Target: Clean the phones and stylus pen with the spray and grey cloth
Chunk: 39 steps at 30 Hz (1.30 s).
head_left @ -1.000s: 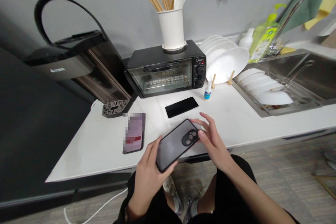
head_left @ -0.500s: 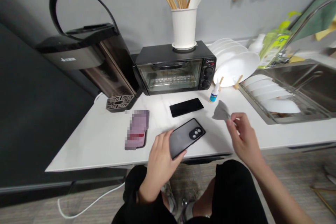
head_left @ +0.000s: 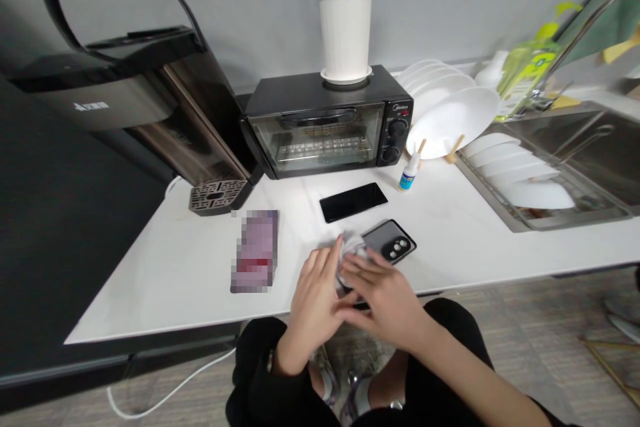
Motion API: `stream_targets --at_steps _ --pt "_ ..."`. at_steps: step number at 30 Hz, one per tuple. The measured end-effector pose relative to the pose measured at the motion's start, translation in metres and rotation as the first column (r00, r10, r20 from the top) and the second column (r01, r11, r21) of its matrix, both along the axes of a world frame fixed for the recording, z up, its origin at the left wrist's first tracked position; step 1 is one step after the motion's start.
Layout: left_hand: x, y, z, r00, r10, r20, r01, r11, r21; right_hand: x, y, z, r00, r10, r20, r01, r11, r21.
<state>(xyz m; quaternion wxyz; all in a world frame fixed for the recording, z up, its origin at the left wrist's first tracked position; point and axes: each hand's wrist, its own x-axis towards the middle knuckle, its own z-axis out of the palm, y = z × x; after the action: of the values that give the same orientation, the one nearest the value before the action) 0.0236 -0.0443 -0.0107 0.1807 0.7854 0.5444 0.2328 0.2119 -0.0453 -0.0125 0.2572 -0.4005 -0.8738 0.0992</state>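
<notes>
A white counter (head_left: 465, 240) carries a tall dark water dispenser (head_left: 150, 113) at the left and a black toaster oven (head_left: 325, 123) with a white utensil holder (head_left: 345, 33) on top. In front lie a black slab (head_left: 353, 201) and a blurred phone (head_left: 255, 250). At the counter's near edge the left hand (head_left: 313, 303) grips the dark phone (head_left: 387, 240), fingers curled round its near end, while the right hand (head_left: 383, 293) presses a pale crumpled cloth (head_left: 350, 247) flat on it, fingers spread narrow.
</notes>
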Motion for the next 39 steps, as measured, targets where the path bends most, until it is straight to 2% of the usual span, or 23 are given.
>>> stream_targets --at_steps 2,4,7,9,10,12,15,17,18,20,22,24,26,27,30,32,33,35,37,39 --pt "0.002 0.000 -0.001 0.998 0.043 -0.037 -0.044 0.999 -0.004 -0.002 -0.007 0.001 0.996 0.093 -0.015 -0.094 0.995 -0.044" --pt "0.004 -0.001 -0.001 0.995 0.085 -0.049 -0.085 0.996 0.005 0.017 -0.008 0.001 0.996 0.094 0.008 -0.094 0.994 -0.054" --pt "0.004 -0.002 0.002 0.998 0.063 -0.011 -0.063 0.998 0.013 0.062 0.002 -0.001 0.996 -0.046 0.081 0.045 0.999 0.019" --pt "0.004 -0.001 0.004 0.999 0.032 0.020 -0.032 0.999 0.008 0.078 0.010 -0.003 0.980 -0.165 0.108 0.156 0.984 0.086" --pt "0.004 -0.001 0.004 0.999 0.016 0.031 -0.016 1.000 0.002 0.077 0.013 -0.005 0.973 -0.200 0.111 0.189 0.976 0.104" --pt "0.003 0.000 0.004 0.999 -0.008 0.045 0.009 1.000 -0.008 0.057 0.011 -0.007 0.971 -0.216 0.101 0.206 0.973 0.104" --pt "0.001 0.002 0.001 0.999 -0.023 0.028 0.023 1.000 -0.017 0.007 -0.003 -0.008 0.993 -0.103 0.049 0.101 0.994 0.045" --pt "-0.001 0.002 -0.002 1.000 -0.007 -0.009 0.007 1.000 -0.017 -0.009 -0.013 -0.006 1.000 -0.003 0.008 0.003 1.000 0.007" --pt "-0.001 0.001 -0.002 1.000 0.000 -0.028 0.000 1.000 -0.013 -0.006 -0.016 -0.004 0.999 0.033 -0.002 -0.033 0.999 -0.005" --pt "-0.001 0.000 -0.002 0.999 0.007 -0.043 -0.007 1.000 0.001 0.017 -0.015 -0.002 0.999 0.031 0.014 -0.031 0.999 -0.009" --pt "0.000 -0.002 0.000 0.999 -0.007 -0.033 0.007 1.000 0.011 0.050 -0.007 -0.003 0.996 -0.068 0.059 0.067 0.998 0.022" --pt "0.001 -0.002 0.002 1.000 -0.018 -0.018 0.018 1.000 0.019 0.069 0.003 -0.004 0.975 -0.205 0.086 0.198 0.977 0.075" --pt "0.002 -0.002 0.002 0.999 -0.034 -0.011 0.034 0.999 0.025 0.061 0.008 -0.007 0.963 -0.257 0.086 0.249 0.964 0.094" --pt "0.002 -0.002 0.002 0.999 -0.040 -0.013 0.041 0.999 0.029 0.048 0.006 -0.008 0.968 -0.237 0.078 0.231 0.969 0.087" --pt "0.000 -0.003 -0.002 0.998 -0.036 -0.047 0.038 0.999 0.036 0.002 -0.010 -0.011 0.996 -0.084 0.021 0.083 0.995 0.060" --pt "-0.001 -0.004 -0.003 0.997 -0.006 -0.071 0.009 0.999 0.040 -0.007 -0.021 -0.010 1.000 -0.002 0.001 0.002 0.999 0.048" --pt "-0.001 -0.004 -0.003 0.997 0.007 -0.071 -0.004 0.999 0.041 0.000 -0.023 -0.009 1.000 0.014 0.012 -0.015 0.999 0.042" --pt "0.000 -0.005 -0.002 0.999 0.016 -0.052 -0.014 0.999 0.035 0.028 -0.019 -0.008 0.997 -0.030 0.071 0.027 0.998 0.056" --pt "0.003 -0.005 0.000 0.999 0.011 -0.034 -0.011 1.000 0.023 0.059 -0.007 -0.007 0.981 -0.143 0.133 0.128 0.985 0.115" --pt "0.004 -0.004 0.002 0.999 0.008 -0.034 -0.008 1.000 0.014 0.070 0.003 -0.008 0.952 -0.267 0.150 0.240 0.955 0.172"
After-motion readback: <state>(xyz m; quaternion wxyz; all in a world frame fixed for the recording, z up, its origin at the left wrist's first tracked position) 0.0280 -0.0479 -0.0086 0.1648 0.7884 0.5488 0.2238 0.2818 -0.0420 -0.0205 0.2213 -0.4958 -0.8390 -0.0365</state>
